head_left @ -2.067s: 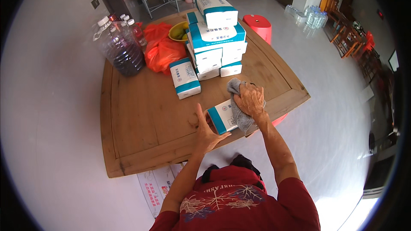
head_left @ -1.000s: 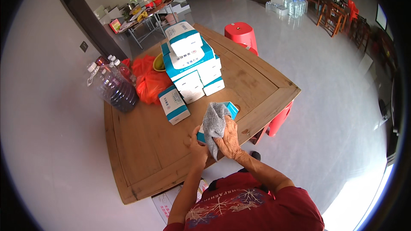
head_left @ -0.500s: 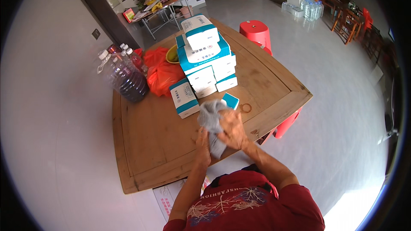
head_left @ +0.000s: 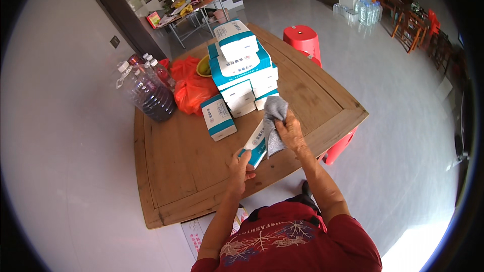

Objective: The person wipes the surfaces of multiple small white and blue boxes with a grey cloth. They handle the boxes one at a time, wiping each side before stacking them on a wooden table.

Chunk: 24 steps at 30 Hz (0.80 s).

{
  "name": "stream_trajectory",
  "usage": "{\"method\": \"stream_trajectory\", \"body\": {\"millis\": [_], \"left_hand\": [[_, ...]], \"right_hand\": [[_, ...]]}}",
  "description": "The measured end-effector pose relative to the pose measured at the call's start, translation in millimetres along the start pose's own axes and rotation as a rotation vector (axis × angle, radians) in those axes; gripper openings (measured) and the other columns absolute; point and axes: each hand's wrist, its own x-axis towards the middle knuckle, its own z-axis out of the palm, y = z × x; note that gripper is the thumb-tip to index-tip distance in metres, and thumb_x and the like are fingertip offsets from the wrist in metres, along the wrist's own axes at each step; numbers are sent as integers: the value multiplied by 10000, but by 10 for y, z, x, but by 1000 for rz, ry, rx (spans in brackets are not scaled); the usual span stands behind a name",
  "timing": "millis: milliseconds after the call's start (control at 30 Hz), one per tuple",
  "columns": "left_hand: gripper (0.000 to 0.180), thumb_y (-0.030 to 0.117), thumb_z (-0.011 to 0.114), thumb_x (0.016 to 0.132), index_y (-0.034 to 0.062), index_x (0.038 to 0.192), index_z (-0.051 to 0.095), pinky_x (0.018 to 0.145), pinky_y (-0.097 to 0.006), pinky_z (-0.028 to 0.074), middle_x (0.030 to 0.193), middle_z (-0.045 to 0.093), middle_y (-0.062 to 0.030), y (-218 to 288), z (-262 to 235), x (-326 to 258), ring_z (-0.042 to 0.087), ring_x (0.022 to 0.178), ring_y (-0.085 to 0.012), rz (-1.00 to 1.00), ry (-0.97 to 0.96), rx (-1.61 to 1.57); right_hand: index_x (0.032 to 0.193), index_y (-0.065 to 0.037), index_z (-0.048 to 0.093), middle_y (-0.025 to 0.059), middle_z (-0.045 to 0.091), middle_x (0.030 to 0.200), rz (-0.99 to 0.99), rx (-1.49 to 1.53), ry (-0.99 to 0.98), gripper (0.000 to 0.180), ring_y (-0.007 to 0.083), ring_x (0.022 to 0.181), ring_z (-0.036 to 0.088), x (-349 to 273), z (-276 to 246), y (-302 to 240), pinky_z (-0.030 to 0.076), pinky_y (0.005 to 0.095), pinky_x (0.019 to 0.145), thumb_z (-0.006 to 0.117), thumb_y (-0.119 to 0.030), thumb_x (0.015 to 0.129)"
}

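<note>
My left hand (head_left: 238, 172) grips the near end of a white and teal tissue-type carton (head_left: 255, 147), its thumb on the top face. A grey cloth (head_left: 276, 108) is bunched in my closed right hand (head_left: 291, 132) and hangs down over the right side of that carton. The cloth hides part of the carton, and I cannot tell whether it rests on the table or is slightly raised. A similar carton (head_left: 218, 118) lies just to the left. Beyond it rises a stack of matching cartons (head_left: 241, 65), with one on top.
Everything stands on a wooden table (head_left: 176, 171). At its left are large plastic bottles (head_left: 156, 100), orange-red plastic bags (head_left: 194, 93) and a yellow bowl (head_left: 203, 66). Red stools (head_left: 302, 40) stand at the right edge. A printed box (head_left: 199, 231) lies below the near edge.
My right hand has lifted the cloth up and to the right, uncovering more of the carton. My left hand now holds the carton's near end, which has turned to a slant.
</note>
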Motion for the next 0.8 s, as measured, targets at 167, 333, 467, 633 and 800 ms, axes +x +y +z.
{"method": "stream_trajectory", "body": {"millis": [167, 333, 467, 633, 800], "left_hand": [[999, 296, 802, 614, -27, 1389, 260, 830, -383, 455, 1094, 482, -164, -104, -313, 164, 510, 1032, -266, 444, -18, 596], [1000, 233, 809, 552, 52, 1391, 294, 977, -421, 362, 1235, 408, -198, -38, -371, 114, 413, 1179, -324, 590, -114, 861], [978, 204, 798, 556, 57, 1385, 301, 988, -424, 347, 1247, 401, -190, -30, -423, 147, 386, 1194, -329, 661, -184, 850], [958, 178, 788, 562, 75, 1384, 308, 994, -438, 340, 1294, 374, -199, 31, -452, 138, 377, 1189, -361, 711, -268, 942], [949, 114, 800, 585, 117, 1387, 292, 990, -453, 376, 1290, 370, -213, 151, -278, -124, 376, 1229, -365, 778, -148, 958]], "right_hand": [[1109, 33, 569, 90, 640, 971, 368, 326, -390, 343, 152, 880, 566, -69, -452, -186, 464, 293, 792, 513, -66, 786], [1087, 28, 591, 99, 640, 989, 216, -67, -489, 355, 190, 919, 578, -213, -489, 65, 460, 319, 827, 515, -74, 756], [1004, 35, 624, 86, 650, 892, 379, 206, -537, 293, 196, 842, 608, -68, -413, 129, 488, 316, 761, 530, -94, 758], [1013, 51, 632, 91, 661, 904, 758, 612, -522, 301, 175, 812, 615, 104, -467, -128, 500, 292, 738, 597, -152, 793], [1124, 0, 608, 76, 645, 1017, 454, 374, -616, 394, 149, 907, 599, -4, -435, -153, 482, 275, 808, 694, -202, 797]]}}
